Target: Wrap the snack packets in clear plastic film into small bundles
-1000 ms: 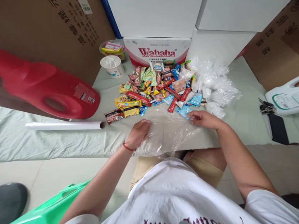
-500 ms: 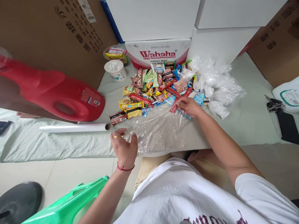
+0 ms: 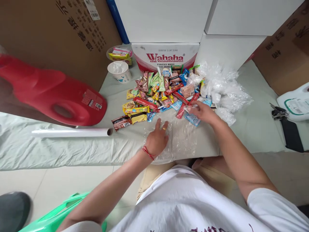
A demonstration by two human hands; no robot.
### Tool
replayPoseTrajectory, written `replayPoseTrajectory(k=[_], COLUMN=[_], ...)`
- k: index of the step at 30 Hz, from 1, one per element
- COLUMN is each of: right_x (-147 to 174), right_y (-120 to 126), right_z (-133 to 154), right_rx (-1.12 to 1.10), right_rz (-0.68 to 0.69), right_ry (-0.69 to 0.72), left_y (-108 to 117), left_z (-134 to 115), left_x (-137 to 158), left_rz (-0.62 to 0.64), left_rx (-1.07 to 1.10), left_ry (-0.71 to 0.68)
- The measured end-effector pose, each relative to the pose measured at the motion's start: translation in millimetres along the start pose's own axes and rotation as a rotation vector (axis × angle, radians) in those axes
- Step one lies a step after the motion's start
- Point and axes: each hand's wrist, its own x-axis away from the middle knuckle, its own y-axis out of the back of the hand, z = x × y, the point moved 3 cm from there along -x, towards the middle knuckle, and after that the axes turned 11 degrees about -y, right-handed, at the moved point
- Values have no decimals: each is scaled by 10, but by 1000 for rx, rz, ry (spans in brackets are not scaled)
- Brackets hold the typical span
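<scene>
A thin sheet of clear plastic (image 3: 183, 141) lies flattened along the front of the cloth-covered table; I cannot tell whether it is a bag or film. My left hand (image 3: 158, 139) rests on it, palm down with fingers apart. At the sheet's far right corner, my right hand (image 3: 201, 112) has thumb and fingers pinched on a whitish bit that looks like the plastic. Below those fingertips lie a red snack packet (image 3: 180, 111) and a light blue packet (image 3: 192, 119). Beyond both hands spreads a pile of wrapped snacks (image 3: 160, 88).
Crumpled clear plastic bags (image 3: 225, 87) are heaped to the right. Leftward are a white roll (image 3: 72, 132), a red jug (image 3: 72, 100) and a paper cup (image 3: 118, 71). A Wahaha carton (image 3: 166, 58) stands behind. Keys (image 3: 279, 112) and a black phone-like object (image 3: 292, 135) lie far right.
My left hand has moved right from the sheet's left edge and now lies flat on its middle. The right hand has stayed nearly in place, shifting slightly right.
</scene>
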Motion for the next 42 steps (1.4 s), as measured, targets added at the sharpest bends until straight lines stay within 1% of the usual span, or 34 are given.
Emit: replayPoseTrajectory(k=[2,4,6,7,9,11,12,14,16,17,19,21,23,25,27,29,31,33,34,35,36,37,39,40,41,42], right_x=[259,513,694,746,777,724,668,496,244,91,-241,-557,-805,-956,-1001,-934,-756,-486,-332,-175,-20,129,389,482,540,560], right_y=[-127,-269,-321,-296,-154,66,186,384,458,438,334,217,146,145,205,300,413,517,540,524,461,352,38,-131,-291,-427], right_z=[-189,-386,-582,-669,-787,-787,-731,-502,-164,15,326,534,634,657,654,669,706,738,743,739,730,716,676,651,625,603], right_rx=[-195,-353,-419,-414,-340,-184,-81,159,399,508,673,772,849,927,986,993,921,768,673,576,484,405,304,288,299,334], right_rz=[66,148,184,176,132,48,-21,-190,-318,-337,-318,-271,-223,-198,-203,-233,-282,-329,-311,-238,-107,69,454,600,689,711], right_ry=[-112,-178,-208,-214,-213,-194,-174,-95,40,121,261,342,348,295,248,273,349,384,376,359,343,331,313,303,300,303], left_y=[-45,-38,15,52,128,174,173,106,-37,-120,-266,-353,-381,-375,-358,-343,-330,-320,-315,-310,-306,-303,-297,-295,-294,-294], left_z=[-72,-96,-65,-32,52,128,153,186,223,249,309,356,377,373,357,346,343,343,344,345,346,347,348,347,346,344], left_x=[56,84,88,83,62,21,-6,-66,-117,-137,-161,-166,-160,-153,-150,-150,-149,-146,-144,-143,-142,-142,-145,-147,-148,-150], left_rz=[-31,-5,43,61,64,-8,-67,-191,-269,-284,-291,-292,-289,-287,-287,-290,-290,-282,-277,-274,-272,-271,-275,-276,-276,-276], left_rx=[24,37,31,21,-9,-56,-83,-120,-100,-72,-13,15,19,19,22,30,37,41,43,44,45,46,46,45,44,44], left_ry=[37,67,86,96,127,129,100,-12,-124,-162,-209,-235,-245,-245,-246,-241,-235,-234,-235,-235,-235,-234,-236,-238,-241,-243])
